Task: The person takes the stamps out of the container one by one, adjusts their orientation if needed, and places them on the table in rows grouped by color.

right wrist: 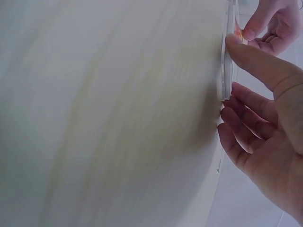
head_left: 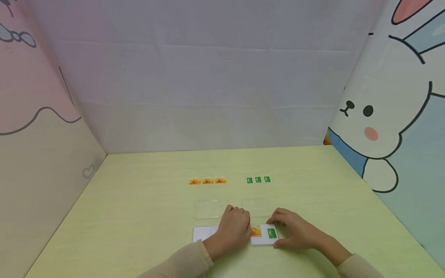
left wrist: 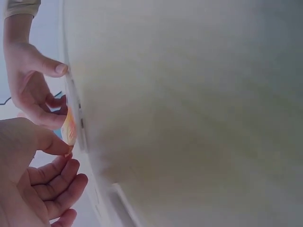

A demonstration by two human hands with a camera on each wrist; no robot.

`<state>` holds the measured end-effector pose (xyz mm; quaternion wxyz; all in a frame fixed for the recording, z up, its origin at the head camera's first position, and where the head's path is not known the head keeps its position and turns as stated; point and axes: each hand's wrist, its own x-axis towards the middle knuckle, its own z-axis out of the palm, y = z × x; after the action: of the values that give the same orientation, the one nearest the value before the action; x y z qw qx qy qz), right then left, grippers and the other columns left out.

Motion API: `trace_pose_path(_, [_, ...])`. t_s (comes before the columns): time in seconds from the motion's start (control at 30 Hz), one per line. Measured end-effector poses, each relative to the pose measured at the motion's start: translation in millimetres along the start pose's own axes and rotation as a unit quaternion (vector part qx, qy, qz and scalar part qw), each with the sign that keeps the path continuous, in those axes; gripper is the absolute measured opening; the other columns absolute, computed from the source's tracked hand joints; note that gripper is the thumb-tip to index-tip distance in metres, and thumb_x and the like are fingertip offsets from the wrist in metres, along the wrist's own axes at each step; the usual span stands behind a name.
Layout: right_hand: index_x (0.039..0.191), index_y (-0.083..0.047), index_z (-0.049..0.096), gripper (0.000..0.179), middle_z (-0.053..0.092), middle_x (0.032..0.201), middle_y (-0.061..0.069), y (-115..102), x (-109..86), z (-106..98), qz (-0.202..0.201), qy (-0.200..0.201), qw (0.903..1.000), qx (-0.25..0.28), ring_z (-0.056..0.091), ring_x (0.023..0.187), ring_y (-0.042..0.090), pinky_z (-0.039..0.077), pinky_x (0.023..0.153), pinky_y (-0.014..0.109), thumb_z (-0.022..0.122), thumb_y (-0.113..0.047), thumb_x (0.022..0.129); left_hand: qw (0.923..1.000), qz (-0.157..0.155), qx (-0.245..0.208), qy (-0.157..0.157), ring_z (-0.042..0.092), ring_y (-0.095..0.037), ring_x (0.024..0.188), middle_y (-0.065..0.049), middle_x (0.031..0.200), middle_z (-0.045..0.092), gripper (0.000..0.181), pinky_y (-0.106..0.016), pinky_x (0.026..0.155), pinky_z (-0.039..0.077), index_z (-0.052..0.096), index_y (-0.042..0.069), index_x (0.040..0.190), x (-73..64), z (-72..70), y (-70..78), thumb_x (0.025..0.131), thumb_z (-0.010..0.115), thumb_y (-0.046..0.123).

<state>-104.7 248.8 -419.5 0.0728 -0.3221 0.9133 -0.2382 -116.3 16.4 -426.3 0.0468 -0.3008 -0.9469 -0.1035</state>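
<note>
Pinching the orange sticker (head_left: 256, 231) is the L hand (head_left: 233, 228), thumb and index closed on its 9 o'clock end, other fingers loosely curled w/ nothing else in them. Sticker is at the 9 o'clock side of the white box (head_left: 263, 241), and the L wrist view shows it bowed; can't tell how much of it touches the box. R hand (head_left: 297, 233) is part open, thumb on the box's near edge approx. 5 o'clock, fingertips at the far edge approx. 1 o'clock, gripping the box between them. Sticker prob. v. light, thin, bendy, maybe tacky underneath; likely to crease or tear if tugged, so best held by an edge or corner w/ fingertips only, keeping off the printed face. Box looks stiff, light and smooth, so could skid on the tabletop (head_left: 139, 200); opp. edges are the sensible hold. Orientation: orange sticker's long axis runs approx. 9 to 3, picture seemingly upright toward 12; green sticker (head_left: 272, 233), to its 3 o'clock on the same box, runs approx. 12 to 6, top leaning slightly to 11. Box's long axis looks 9 to 3, flat side up. Second box (head_left: 203, 232) is at 9 o'clock, partly behind the L hand; spare orange stickers (head_left: 208, 180) lie toward 11, spare green stickers (head_left: 258, 179) toward 12.
</note>
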Motion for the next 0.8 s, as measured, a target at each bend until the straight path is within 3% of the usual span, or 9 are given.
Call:
trace_pose_path(0.37, [0.111,-0.018,0.064,0.046,0.059,0.108,-0.011,-2.0,-0.1,-2.0,0.009,-0.007,0.9999,0.003,0.053,0.098,0.005,0.049,0.09,0.026,0.077,-0.044,0.076,0.9978,-0.014,-0.061,-0.021,0.045,-0.006,0.058,0.008,0.058,0.05,0.02,-0.027,0.072,0.035,0.058,0.016,0.068,7.9,-11.1,-3.9,0.086,0.064,0.02])
trace_pose_path(0.8, [0.111,-0.017,0.064,0.046,0.059,0.108,-0.01,-2.2,0.9,-1.5,0.008,-0.006,1.0,0.0,0.053,0.097,0.004,0.049,0.089,0.027,0.077,-0.044,0.077,0.9998,0.008,0.001,0.018,0.043,-0.007,0.062,0.008,0.062,0.046,0.019,-0.027,0.076,0.04,0.054,0.018,0.071,8.5,-13.4,-6.7,0.086,0.063,0.024])
